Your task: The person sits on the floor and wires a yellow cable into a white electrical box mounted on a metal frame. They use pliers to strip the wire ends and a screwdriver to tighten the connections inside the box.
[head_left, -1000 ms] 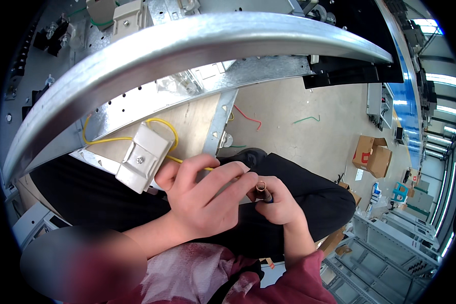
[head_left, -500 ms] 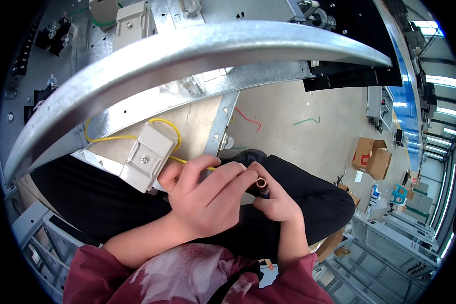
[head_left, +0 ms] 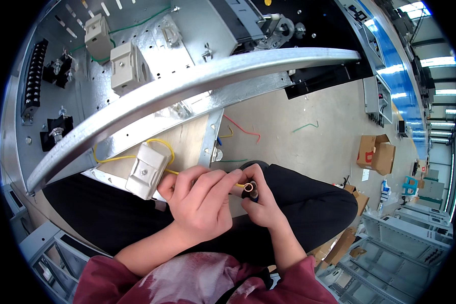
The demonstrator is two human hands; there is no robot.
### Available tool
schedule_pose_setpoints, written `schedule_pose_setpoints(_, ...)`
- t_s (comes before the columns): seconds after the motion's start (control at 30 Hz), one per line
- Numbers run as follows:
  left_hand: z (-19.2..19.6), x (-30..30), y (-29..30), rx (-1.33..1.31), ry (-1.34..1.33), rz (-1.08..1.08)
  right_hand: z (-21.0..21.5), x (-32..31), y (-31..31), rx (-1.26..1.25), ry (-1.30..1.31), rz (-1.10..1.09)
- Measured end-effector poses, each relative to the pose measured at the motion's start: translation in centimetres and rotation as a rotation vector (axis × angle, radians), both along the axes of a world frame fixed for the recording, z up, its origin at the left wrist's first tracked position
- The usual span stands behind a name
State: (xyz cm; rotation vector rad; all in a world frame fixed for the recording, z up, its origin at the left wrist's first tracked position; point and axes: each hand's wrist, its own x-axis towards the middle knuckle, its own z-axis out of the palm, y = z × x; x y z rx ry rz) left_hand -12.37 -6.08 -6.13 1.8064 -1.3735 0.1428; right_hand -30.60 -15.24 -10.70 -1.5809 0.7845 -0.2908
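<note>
My left hand is closed on a yellow wire, its fingers curled over the wire. The wire loops behind a cream plastic block with a screw on its face, just left of that hand. From my left fingertips the wire runs on to a bare copper loop at its end. My right hand is closed around small dark pliers, mostly hidden in the fist. Their jaws are right at the copper loop; whether they grip it is hard to see.
A curved metal rail crosses in front of an open metal cabinet holding more cream blocks and a black terminal strip. A red wire scrap and a green one lie on the floor. Cardboard boxes stand to the right.
The view has shifted, showing more of the cabinet. My right hand has turned a little, and the copper loop now sits nearer my left fingertips, with the yellow wire showing between the hands.
</note>
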Motion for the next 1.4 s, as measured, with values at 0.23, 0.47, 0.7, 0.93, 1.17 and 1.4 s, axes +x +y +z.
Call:
schedule_pose_setpoints(0.23,-0.1,0.0,0.1,-0.016,-0.016,-0.017,-1.9,1.1,1.3,0.182,0.063,-0.37)
schedule_pose_setpoints(0.47,-2.0,0.3,3.1,-0.429,-0.071,-0.087,-7.4,2.3,0.4,-0.176,0.611,-0.18)
schedule_pose_setpoints(0.7,3.2,5.8,4.7,-0.425,0.094,-0.045,-26.2,5.3,0.3,-0.034,0.954,-0.014)
schedule_pose_setpoints(0.93,3.8,9.2,6.8,0.016,0.064,0.031,-25.6,9.6,-2.1,-0.083,0.759,-0.668)
schedule_pose_setpoints(1.17,3.6,8.8,7.2,0.272,-0.076,0.139,-1.3,6.0,-4.4,0.349,-0.489,-0.499)
schedule_pose_setpoints(1.4,4.3,8.0,7.5,0.077,-0.107,0.208,3.2,5.4,-0.2,0.169,-0.504,-0.344)
